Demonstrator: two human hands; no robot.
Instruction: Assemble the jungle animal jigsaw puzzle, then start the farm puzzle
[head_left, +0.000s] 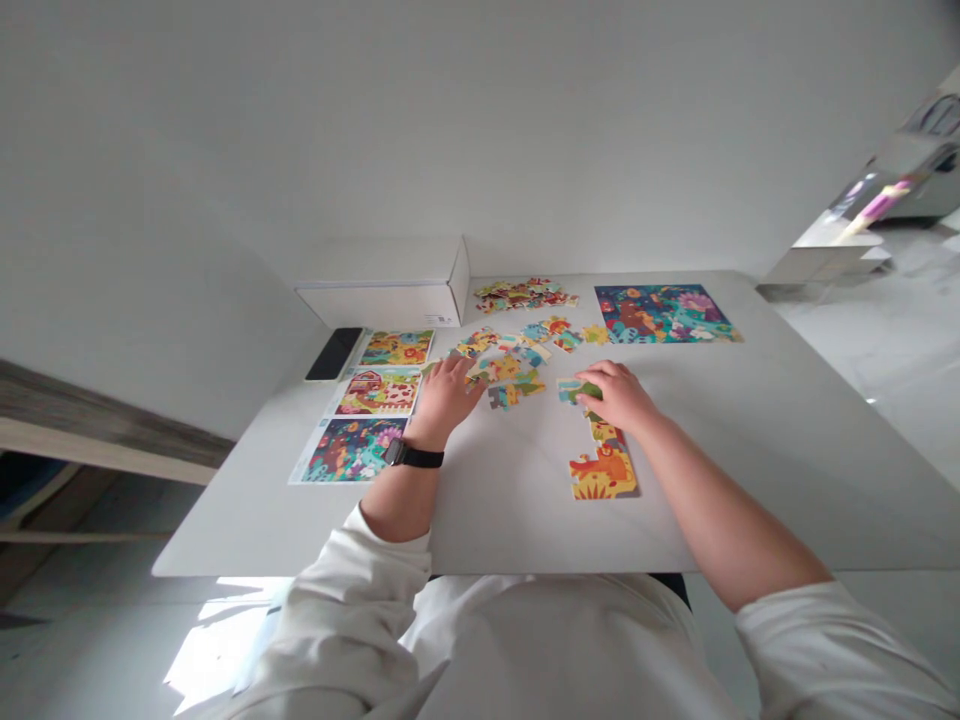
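Presently my left hand point(446, 397) rests open-fingered against loose jigsaw pieces point(499, 365); my right hand point(619, 395) grasps a green jigsaw piece point(571, 391).

No text can be read. The white box point(382, 285) carries a small label point(448, 320) at the lower right of its front face; the characters are too small to resolve. The puzzle sheets point(349, 450) on the counter point(495, 530) show colored illustrations; any fine print along their edges cannot be resolved.
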